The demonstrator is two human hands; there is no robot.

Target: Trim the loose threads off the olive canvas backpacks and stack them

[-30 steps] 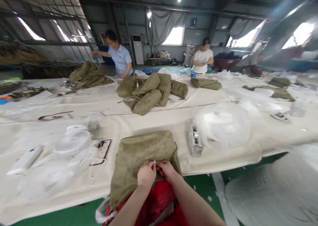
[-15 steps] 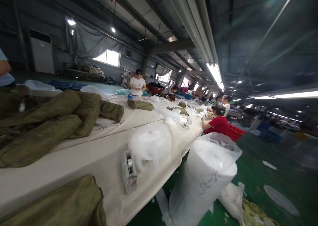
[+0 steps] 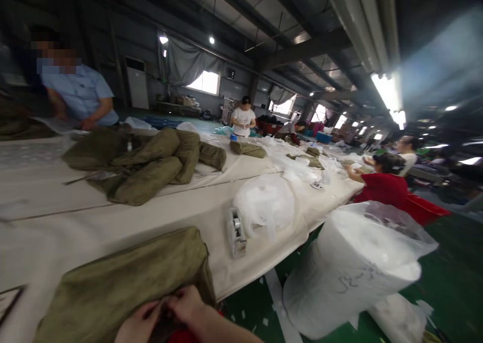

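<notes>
Olive-green canvas bag [image 3: 124, 282] lies flat, extending away leftward; left hand [image 3: 138, 325] and right hand [image 3: 184, 305] both pinch its near edge.

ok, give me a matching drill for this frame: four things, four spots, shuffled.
Things:
1. olive bag
2. tape dispenser
3. white roll
4. bag pile

Places:
A. on the green floor beside the table
B. at the table's near edge, under both hands
C. mid-table, far side, near the person in the blue shirt
D. on the table next to a bundle of clear plastic

Pairs: 1-B, 2-D, 3-A, 4-C

The left hand and right hand pinch the olive bag's near edge.
</notes>
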